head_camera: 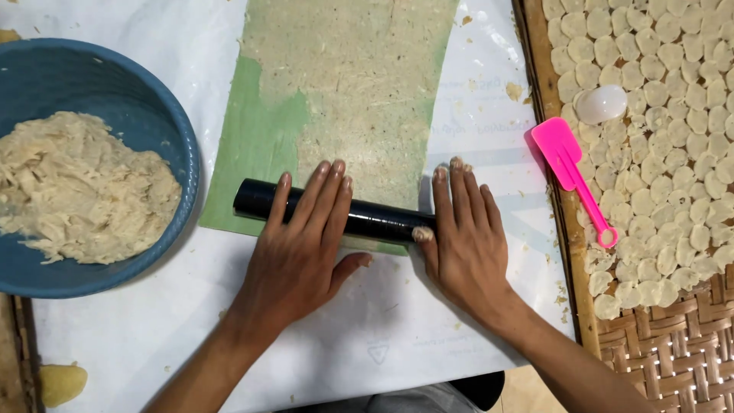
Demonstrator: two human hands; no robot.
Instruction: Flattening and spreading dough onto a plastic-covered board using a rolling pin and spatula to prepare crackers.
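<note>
L hand [294, 256] + R hand [466, 245]: fingers open flat (not gripping), pressing black roller [336, 214] on dough sheet [355, 84].

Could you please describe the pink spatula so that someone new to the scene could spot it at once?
Look to the woven tray on the right, covered in pale dough discs. On its left rim lies the pink spatula, the only bright pink thing there, below a white egg-shaped cup.

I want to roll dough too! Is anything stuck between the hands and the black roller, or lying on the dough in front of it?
Nothing visible. The left hand lies flat on the roller, the right hand rests at its end, and the flat dough ahead is bare.
</note>
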